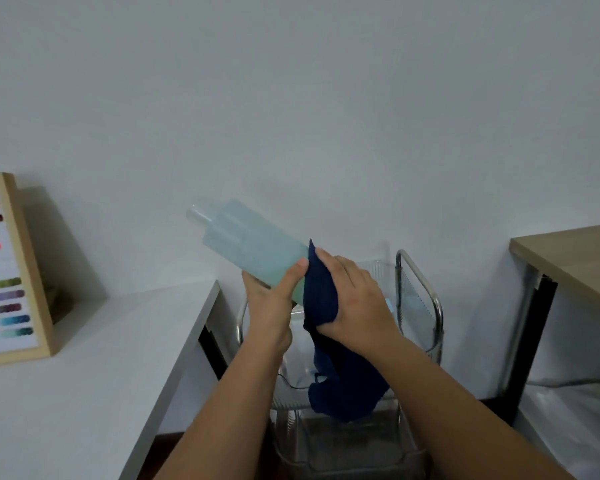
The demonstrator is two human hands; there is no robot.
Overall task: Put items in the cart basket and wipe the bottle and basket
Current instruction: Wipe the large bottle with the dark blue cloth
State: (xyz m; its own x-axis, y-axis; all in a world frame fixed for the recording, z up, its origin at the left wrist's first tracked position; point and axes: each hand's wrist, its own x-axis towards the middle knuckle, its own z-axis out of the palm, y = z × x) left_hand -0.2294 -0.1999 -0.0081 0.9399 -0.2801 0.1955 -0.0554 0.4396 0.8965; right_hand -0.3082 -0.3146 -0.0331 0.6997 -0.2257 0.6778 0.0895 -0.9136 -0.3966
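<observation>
A pale blue-green translucent bottle [248, 244] with a clear cap is held tilted in the air, cap toward the upper left. My left hand [272, 303] grips its lower body from the left. My right hand [352, 303] presses a dark blue cloth [321, 296] around the bottle's bottom end; the rest of the cloth hangs down over the cart. Below both hands stands the clear plastic cart basket [420, 306] with a chrome frame. The bottle's base is hidden by the cloth and my hands.
A white table [84, 358] lies to the left, carrying a wooden-framed colour chart [11, 268] that leans on the wall. A wooden-topped desk [575, 258] with a black leg stands to the right. A thin dark cable runs inside the cart.
</observation>
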